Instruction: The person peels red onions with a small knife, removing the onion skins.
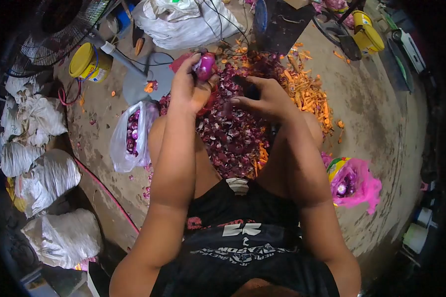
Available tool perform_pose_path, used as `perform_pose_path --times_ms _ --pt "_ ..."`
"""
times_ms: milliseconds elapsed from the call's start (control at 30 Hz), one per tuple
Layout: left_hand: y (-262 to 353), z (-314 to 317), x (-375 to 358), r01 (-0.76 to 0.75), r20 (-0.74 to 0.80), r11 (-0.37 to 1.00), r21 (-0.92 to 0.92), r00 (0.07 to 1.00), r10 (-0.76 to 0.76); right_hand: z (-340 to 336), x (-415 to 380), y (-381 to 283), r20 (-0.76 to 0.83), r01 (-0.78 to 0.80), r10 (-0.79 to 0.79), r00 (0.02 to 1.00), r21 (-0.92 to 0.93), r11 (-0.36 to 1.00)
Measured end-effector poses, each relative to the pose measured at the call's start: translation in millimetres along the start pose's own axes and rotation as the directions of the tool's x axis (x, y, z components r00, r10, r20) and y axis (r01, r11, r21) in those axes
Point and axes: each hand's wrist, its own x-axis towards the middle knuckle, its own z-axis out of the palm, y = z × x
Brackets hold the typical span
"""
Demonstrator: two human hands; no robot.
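My left hand (191, 89) is closed around a purple-red onion (205, 67), raised above the floor. To its right, my right hand (270, 98) is curled, with a dark object (251, 90) by its thumb and fingers; blur hides what kind it is. Beneath both hands, between my legs, lies a thick heap of red onion skins (228, 136). Part of a red container (208, 104) shows under my left hand. A clear plastic bag (116, 146) holding several onions (133, 131) stands by my left leg. By my right leg sits a pink bag (366, 190) with onions (349, 184) inside.
Orange carrot scraps (309, 99) spread beyond my right hand. A fan (59, 24) on a round grey base (139, 89) and a yellow bucket (89, 63) stand at left. White sacks (49, 175) line the left side. A dark bin (285, 27) stands ahead.
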Motion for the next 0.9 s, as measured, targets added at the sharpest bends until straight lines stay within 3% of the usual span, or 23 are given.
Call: perform_pose_path --times_ms 67,167,267,333,433,900 --pt "-3.0 4.3 -2.3 -0.030 -0.036 0.998 0.056 0.999 0.032 6.0 3.2 13.8 -0.118 0.159 -0.164 0.979 -0.055 0.986" --pt "-5.1 15.6 -14.2 -0.091 0.033 0.988 0.122 0.996 0.087 11.7 5.3 12.5 -0.183 0.114 -0.110 0.977 0.011 0.993" --pt "-9.1 15.4 -13.6 -0.144 0.101 0.969 0.202 0.987 0.126 13.7 8.0 -3.0 -0.086 -0.044 0.057 0.995 0.145 0.988" --pt "-11.3 10.2 -10.5 -0.170 0.165 0.955 0.242 0.977 0.132 15.8 11.2 -4.7 -0.120 -0.032 0.044 0.992 0.099 0.995" --pt "-17.3 12.4 -9.4 -0.231 0.157 0.947 0.222 0.967 0.199 14.2 12.0 -8.7 -0.140 -0.025 0.036 0.989 0.082 0.996" --pt "-16.4 12.5 -12.1 -0.262 0.147 0.929 0.263 0.962 0.230 16.3 15.1 -8.9 -0.134 -0.104 0.088 0.987 -0.118 0.988"
